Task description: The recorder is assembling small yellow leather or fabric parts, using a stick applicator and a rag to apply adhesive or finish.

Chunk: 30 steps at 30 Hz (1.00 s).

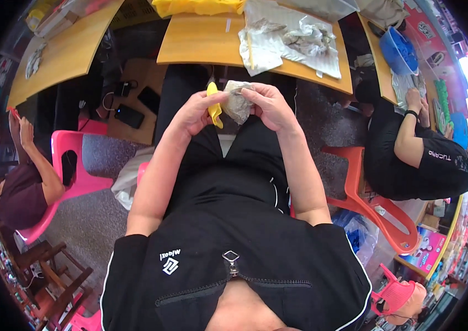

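Just above my lap, my left hand (pixel 194 115) pinches a limp yellow piece (pixel 213 105) that looks like thin rubber or cloth. Beside it, my right hand (pixel 271 106) grips a small clear plastic bag (pixel 238 103) with greyish-beige contents that I cannot make out. The yellow piece and the bag are close together, between my two thumbs. Both hands are in front of the near edge of a wooden table (pixel 195 41). On that table, a crumpled white sheet (pixel 259 55) carries more clear bags (pixel 305 38) with greyish stuff.
Yellow material (pixel 198 6) lies at the table's far edge. To the left, a person sits on a pink chair (pixel 82 165) at another table (pixel 68 60). Rightward, a person in black works near a blue basin (pixel 396 52); an orange chair (pixel 355 182) stands close by. Phones (pixel 129 117) lie below the table.
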Each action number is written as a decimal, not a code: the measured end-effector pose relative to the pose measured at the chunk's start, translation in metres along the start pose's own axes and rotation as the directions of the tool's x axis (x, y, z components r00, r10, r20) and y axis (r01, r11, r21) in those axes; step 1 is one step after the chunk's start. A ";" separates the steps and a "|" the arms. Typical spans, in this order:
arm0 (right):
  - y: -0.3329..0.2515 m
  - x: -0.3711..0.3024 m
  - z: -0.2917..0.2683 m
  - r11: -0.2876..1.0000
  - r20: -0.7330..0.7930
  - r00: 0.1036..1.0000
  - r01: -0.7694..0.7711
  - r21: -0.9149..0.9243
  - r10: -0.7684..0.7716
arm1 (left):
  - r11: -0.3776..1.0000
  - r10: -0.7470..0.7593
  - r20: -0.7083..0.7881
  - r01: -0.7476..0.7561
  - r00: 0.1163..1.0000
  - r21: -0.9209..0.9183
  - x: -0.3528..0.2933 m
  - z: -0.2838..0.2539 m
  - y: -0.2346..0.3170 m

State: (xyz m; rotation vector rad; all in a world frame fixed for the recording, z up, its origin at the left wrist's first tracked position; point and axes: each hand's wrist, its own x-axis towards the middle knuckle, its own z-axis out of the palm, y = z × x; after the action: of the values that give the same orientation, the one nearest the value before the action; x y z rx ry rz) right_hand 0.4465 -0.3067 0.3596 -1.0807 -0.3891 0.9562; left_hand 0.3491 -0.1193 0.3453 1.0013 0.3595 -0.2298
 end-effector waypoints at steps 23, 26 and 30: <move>-0.002 -0.006 0.002 0.996 -0.116 0.993 -0.026 -0.085 0.016 | 0.985 0.163 0.004 -0.162 0.987 -0.058 -0.010 0.024 -0.015; 0.002 -0.005 0.000 0.996 -0.016 0.999 0.029 -0.080 -0.031 | 0.978 0.188 0.055 -0.182 0.981 -0.097 -0.011 0.019 -0.018; 0.007 -0.002 0.001 0.992 -0.043 0.995 0.089 -0.094 -0.093 | 0.980 0.196 0.077 -0.191 0.978 -0.062 -0.014 0.017 -0.019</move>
State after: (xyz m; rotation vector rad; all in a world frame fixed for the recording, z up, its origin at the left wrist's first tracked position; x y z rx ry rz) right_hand 0.4414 -0.3070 0.3540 -1.1577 -0.4440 0.8372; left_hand 0.3326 -0.1429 0.3445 0.9636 0.1902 -0.0843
